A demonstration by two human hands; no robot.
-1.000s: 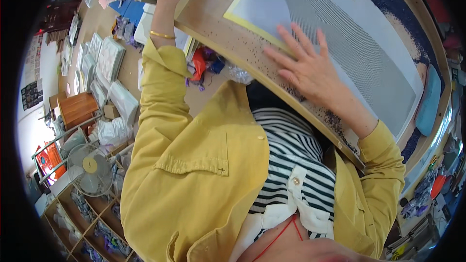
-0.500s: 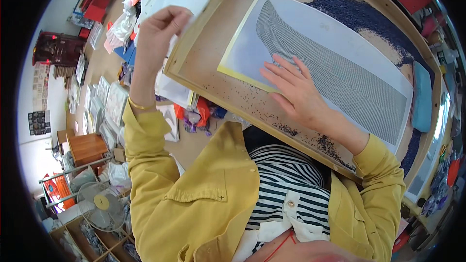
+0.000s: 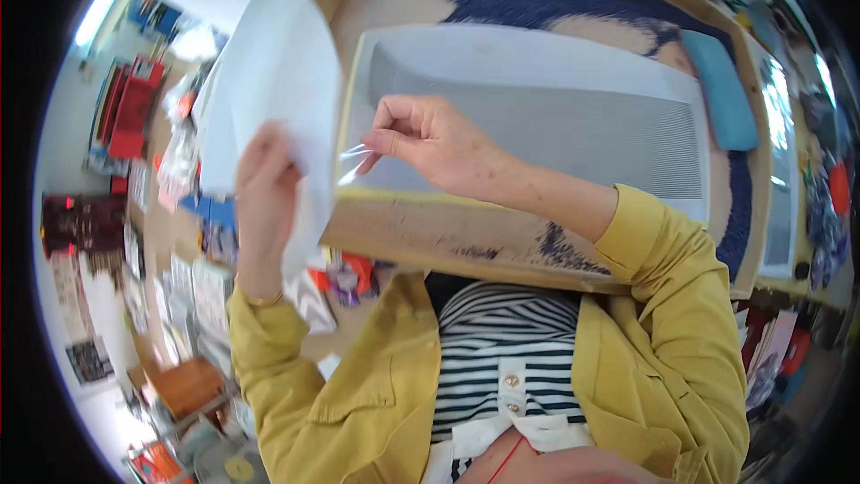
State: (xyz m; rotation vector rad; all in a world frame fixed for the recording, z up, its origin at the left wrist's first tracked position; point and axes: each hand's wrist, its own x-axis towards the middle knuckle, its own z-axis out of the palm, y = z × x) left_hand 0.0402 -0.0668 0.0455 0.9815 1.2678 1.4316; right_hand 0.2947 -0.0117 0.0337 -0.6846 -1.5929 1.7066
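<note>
My left hand point(image 3: 267, 193), its fingers closed and blurred by motion, grips a large white sheet point(image 3: 273, 63) standing up along the tray's left edge. Just over the left end of the patterned panel point(image 3: 537, 130), my right hand point(image 3: 439, 148) pinches a glossy clear film point(image 3: 352, 165) between thumb and fingers. The panel is pale, with fine grey rows across most of it and a yellow strip on its near edge. It lies in a shallow wooden tray point(image 3: 403, 224). Tiny dark blue beads point(image 3: 537, 0) are heaped along the tray's far side; others lie scattered near its front.
Inside the tray's right end rests a turquoise pad point(image 3: 721, 90). Beyond that wall is another glossy panel point(image 3: 779, 161). To the left, plastic bags point(image 3: 193, 40), red boxes point(image 3: 136, 108) and stacked wrapped items point(image 3: 188, 291) crowd a table. Behind them stands a fan point(image 3: 237, 466).
My view has turned and the tray looks level now. The right hand has gone from lying spread on the panel to pinching film at its left end. The white sheet now stands upright at my left hand.
</note>
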